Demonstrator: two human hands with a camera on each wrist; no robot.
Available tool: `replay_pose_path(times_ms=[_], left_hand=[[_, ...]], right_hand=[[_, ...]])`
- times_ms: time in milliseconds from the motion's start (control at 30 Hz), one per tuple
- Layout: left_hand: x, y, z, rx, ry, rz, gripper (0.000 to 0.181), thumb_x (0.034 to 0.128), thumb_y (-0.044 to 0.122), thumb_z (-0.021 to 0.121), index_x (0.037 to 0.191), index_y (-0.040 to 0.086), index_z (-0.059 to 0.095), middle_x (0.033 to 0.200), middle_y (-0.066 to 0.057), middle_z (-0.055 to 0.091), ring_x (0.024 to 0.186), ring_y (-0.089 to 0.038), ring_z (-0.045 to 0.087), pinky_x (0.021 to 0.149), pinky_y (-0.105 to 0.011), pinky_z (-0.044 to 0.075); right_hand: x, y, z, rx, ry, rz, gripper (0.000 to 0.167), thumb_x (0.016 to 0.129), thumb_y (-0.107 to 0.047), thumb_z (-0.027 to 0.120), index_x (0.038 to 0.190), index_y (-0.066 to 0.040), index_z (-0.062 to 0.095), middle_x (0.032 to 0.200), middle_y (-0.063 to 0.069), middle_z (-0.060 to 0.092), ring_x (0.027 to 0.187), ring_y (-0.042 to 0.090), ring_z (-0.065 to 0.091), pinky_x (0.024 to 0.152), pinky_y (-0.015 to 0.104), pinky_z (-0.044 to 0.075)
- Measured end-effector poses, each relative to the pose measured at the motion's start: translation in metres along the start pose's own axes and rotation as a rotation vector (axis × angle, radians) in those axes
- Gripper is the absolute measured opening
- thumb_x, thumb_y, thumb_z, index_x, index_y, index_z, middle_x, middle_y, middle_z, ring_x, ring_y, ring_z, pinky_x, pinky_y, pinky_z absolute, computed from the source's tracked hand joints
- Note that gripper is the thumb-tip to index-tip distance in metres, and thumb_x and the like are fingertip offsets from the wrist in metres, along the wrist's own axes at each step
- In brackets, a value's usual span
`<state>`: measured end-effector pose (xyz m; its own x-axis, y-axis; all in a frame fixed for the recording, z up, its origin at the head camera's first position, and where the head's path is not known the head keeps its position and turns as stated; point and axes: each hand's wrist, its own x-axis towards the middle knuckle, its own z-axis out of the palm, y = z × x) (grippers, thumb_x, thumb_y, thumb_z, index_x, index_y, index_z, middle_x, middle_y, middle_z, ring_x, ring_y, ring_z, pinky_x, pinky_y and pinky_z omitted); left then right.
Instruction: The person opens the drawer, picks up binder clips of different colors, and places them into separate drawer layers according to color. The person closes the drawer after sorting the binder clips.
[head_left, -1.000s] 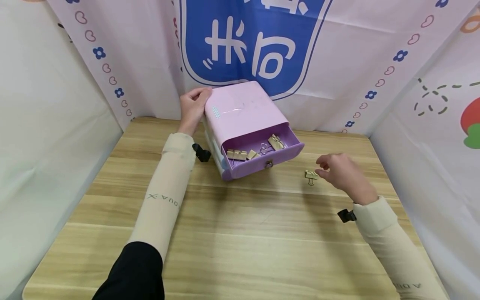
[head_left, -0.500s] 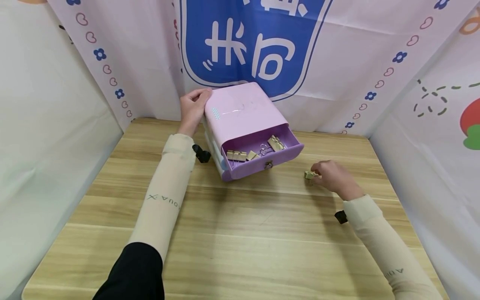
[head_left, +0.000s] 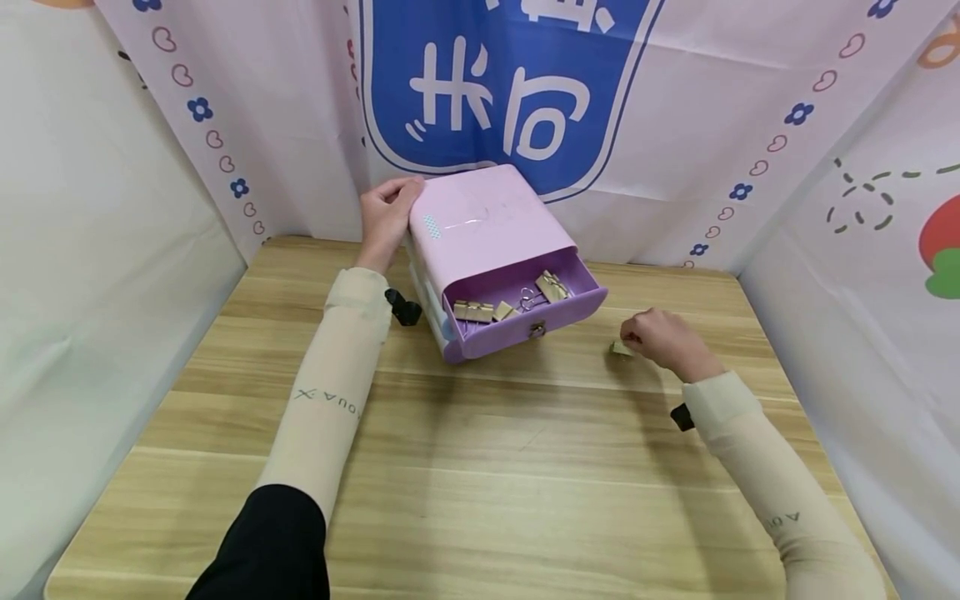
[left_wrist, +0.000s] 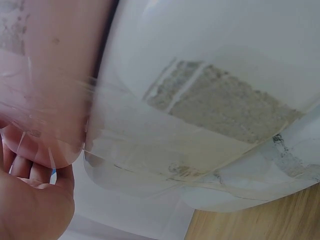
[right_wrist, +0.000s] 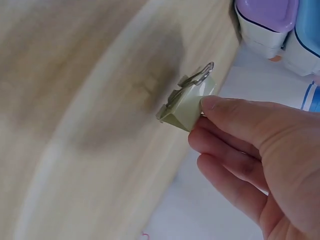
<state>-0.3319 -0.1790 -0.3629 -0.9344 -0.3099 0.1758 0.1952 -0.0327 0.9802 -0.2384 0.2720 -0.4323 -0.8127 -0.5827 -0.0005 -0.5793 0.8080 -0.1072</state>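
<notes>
A pink-topped desktop drawer box (head_left: 495, 221) stands at the back of the table, its purple drawer (head_left: 551, 318) pulled partly out. Several gold binder clips lie inside, among them a clip (head_left: 552, 285) at the right end and another clip (head_left: 472, 311) at the left. My left hand (head_left: 386, 221) grips the box's back left corner; in the left wrist view, fingers (left_wrist: 42, 172) curl behind its rear edge. Right of the drawer, my right hand (head_left: 667, 342) pinches a gold binder clip (right_wrist: 187, 105) between thumb and fingers. The right wrist view shows the clip above its shadow.
The wooden table (head_left: 495, 483) carries the box close to the back curtain (head_left: 675, 150), which has a blue printed badge. White printed sheets hang along the left side (head_left: 97, 250) and the right side (head_left: 855, 292).
My right hand has come down and left to the binder clip, pinched it and risen slightly. The clip was lying on the table by the fingertips before. My left hand and the box stay put.
</notes>
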Motion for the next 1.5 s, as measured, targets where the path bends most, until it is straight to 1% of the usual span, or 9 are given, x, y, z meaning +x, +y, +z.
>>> replay_pose_path(times_ms=[133, 400, 567, 700, 867, 1000, 1100, 1267, 1500], left_hand=[[-0.001, 0.0, 0.0, 0.002, 0.0, -0.01, 0.028, 0.0947, 0.034, 0.08, 0.113, 0.013, 0.082, 0.106, 0.004, 0.078, 0.094, -0.008, 0.067, 0.083, -0.02, 0.053], [0.0, 0.0, 0.001, 0.01, 0.0, -0.024, 0.028, 0.0944, 0.035, 0.08, 0.113, 0.014, 0.082, 0.107, 0.002, 0.078, 0.095, -0.009, 0.068, 0.083, -0.021, 0.053], [0.001, 0.0, 0.001, 0.016, 0.002, -0.022, 0.029, 0.0939, 0.036, 0.081, 0.112, 0.014, 0.082, 0.105, 0.004, 0.077, 0.094, -0.009, 0.067, 0.082, -0.021, 0.053], [0.001, 0.0, 0.001, 0.02, 0.003, -0.03, 0.029, 0.0943, 0.036, 0.08, 0.112, 0.014, 0.082, 0.104, 0.004, 0.076, 0.094, -0.009, 0.067, 0.082, -0.021, 0.053], [0.002, 0.0, 0.0, 0.014, 0.005, -0.03, 0.029, 0.0944, 0.036, 0.08, 0.112, 0.014, 0.082, 0.103, 0.005, 0.076, 0.093, -0.009, 0.066, 0.081, -0.022, 0.053], [0.002, 0.0, -0.001, 0.012, 0.004, -0.03, 0.028, 0.0945, 0.037, 0.08, 0.112, 0.014, 0.082, 0.103, 0.005, 0.076, 0.092, -0.009, 0.066, 0.081, -0.022, 0.053], [0.002, 0.0, -0.001, 0.014, 0.0, -0.035, 0.028, 0.0946, 0.037, 0.08, 0.113, 0.014, 0.082, 0.105, 0.004, 0.076, 0.094, -0.009, 0.066, 0.082, -0.022, 0.053], [0.0, 0.0, 0.0, 0.015, -0.001, -0.043, 0.028, 0.095, 0.036, 0.08, 0.113, 0.015, 0.082, 0.106, 0.004, 0.076, 0.095, -0.009, 0.066, 0.082, -0.022, 0.053], [-0.001, 0.001, 0.0, 0.02, 0.002, -0.045, 0.03, 0.0947, 0.037, 0.08, 0.114, 0.015, 0.082, 0.105, 0.004, 0.076, 0.094, -0.009, 0.066, 0.082, -0.022, 0.053]], right_hand=[[0.003, -0.002, -0.011, -0.015, 0.0, -0.006, 0.032, 0.091, 0.009, 0.061, 0.068, -0.013, 0.058, 0.064, -0.003, 0.05, 0.059, 0.012, 0.044, 0.059, 0.031, 0.039], [0.004, -0.009, -0.04, -0.019, 0.027, 0.031, 0.021, 0.097, 0.001, 0.067, 0.079, -0.009, 0.071, 0.07, 0.0, 0.063, 0.062, 0.014, 0.051, 0.061, 0.033, 0.045], [0.0, -0.017, -0.059, -0.033, 0.058, 0.041, 0.011, 0.096, -0.002, 0.072, 0.087, -0.006, 0.076, 0.077, 0.005, 0.071, 0.065, 0.016, 0.058, 0.064, 0.036, 0.05], [-0.005, -0.027, -0.073, -0.048, 0.098, 0.045, 0.007, 0.096, -0.003, 0.072, 0.095, -0.003, 0.078, 0.087, 0.011, 0.077, 0.071, 0.021, 0.067, 0.069, 0.042, 0.057], [-0.012, -0.04, -0.089, -0.05, 0.185, 0.062, 0.007, 0.097, -0.006, 0.073, 0.098, -0.004, 0.08, 0.095, 0.012, 0.079, 0.079, 0.025, 0.072, 0.076, 0.048, 0.06], [-0.019, -0.052, -0.097, -0.051, 0.258, 0.051, 0.007, 0.096, -0.006, 0.074, 0.091, -0.007, 0.078, 0.086, 0.006, 0.074, 0.073, 0.019, 0.064, 0.071, 0.043, 0.055], [-0.027, -0.06, -0.101, -0.075, 0.349, -0.003, 0.01, 0.093, -0.002, 0.075, 0.086, -0.008, 0.076, 0.08, 0.002, 0.071, 0.07, 0.015, 0.059, 0.068, 0.039, 0.052], [-0.04, -0.077, -0.107, -0.091, 0.498, -0.089, 0.007, 0.09, -0.001, 0.08, 0.091, -0.008, 0.079, 0.082, 0.002, 0.075, 0.071, 0.017, 0.067, 0.067, 0.04, 0.057], [-0.047, -0.104, -0.117, -0.141, 0.623, -0.191, 0.007, 0.088, -0.005, 0.082, 0.093, -0.008, 0.079, 0.083, 0.005, 0.078, 0.071, 0.021, 0.073, 0.063, 0.041, 0.059]])
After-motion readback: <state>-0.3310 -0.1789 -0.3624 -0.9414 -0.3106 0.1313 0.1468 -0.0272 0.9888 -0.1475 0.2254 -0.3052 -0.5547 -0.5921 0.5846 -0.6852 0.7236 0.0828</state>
